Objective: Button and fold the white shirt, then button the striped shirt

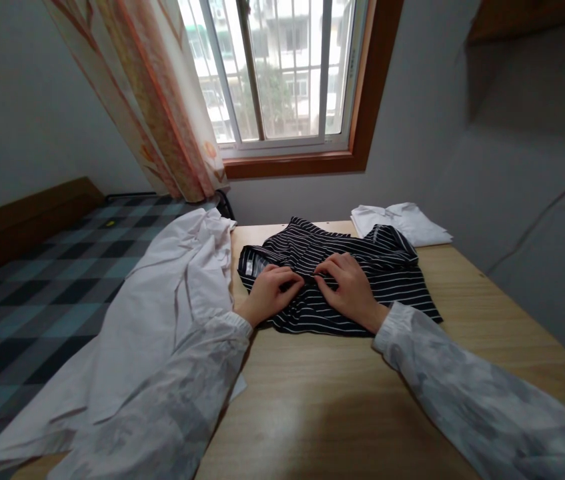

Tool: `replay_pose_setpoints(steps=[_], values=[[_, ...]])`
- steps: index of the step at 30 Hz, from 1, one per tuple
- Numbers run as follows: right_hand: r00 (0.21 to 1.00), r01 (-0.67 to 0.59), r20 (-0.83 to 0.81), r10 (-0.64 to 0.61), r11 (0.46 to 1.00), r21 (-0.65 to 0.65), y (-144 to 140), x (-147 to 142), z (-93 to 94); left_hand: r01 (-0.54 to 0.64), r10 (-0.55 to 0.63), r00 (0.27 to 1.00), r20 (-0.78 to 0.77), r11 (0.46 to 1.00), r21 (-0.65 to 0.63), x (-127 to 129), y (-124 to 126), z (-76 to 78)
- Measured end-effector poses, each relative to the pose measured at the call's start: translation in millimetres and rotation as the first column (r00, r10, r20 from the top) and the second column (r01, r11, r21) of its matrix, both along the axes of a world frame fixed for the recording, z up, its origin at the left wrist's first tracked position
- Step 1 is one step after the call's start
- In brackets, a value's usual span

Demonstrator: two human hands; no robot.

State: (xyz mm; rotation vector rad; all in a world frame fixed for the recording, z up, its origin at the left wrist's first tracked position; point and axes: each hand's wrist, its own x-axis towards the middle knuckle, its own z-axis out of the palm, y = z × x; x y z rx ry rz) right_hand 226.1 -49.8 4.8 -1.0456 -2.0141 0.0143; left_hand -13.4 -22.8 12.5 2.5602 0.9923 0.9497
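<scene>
A black shirt with thin white stripes point(392, 273) lies spread on the wooden table point(322, 400). Both hands rest on its middle, fingertips almost meeting. My left hand point(268, 291) pinches the striped fabric near the collar and its white label. My right hand point(349, 287) presses and pinches the fabric just to the right. Both arms are in pale patterned sleeves.
A white garment point(162, 313) drapes over the table's left edge. A folded white shirt point(402, 223) lies at the far right of the table by the wall. A bed with a checked cover point(37, 287) is to the left. A window and curtain point(172, 107) are behind.
</scene>
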Motion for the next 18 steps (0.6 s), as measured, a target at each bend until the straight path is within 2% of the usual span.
replay_pose_setpoints(steps=[5,9,18], values=[[1.000,-0.018,-0.013,0.017,0.996,-0.093,-7,-15,-4.6,-0.014,0.037,0.984,0.173,0.991,-0.131,-1,0,4.5],[1.000,0.022,-0.020,-0.024,0.995,-0.094,-5,-15,-9.4,-0.002,0.035,0.979,0.200,0.987,-0.162,-1,-2,5.4],[0.993,-0.054,0.099,0.060,0.997,-0.056,-1,-13,-14.3,0.019,0.019,0.977,0.213,0.984,-0.175,1,-4,6.4]])
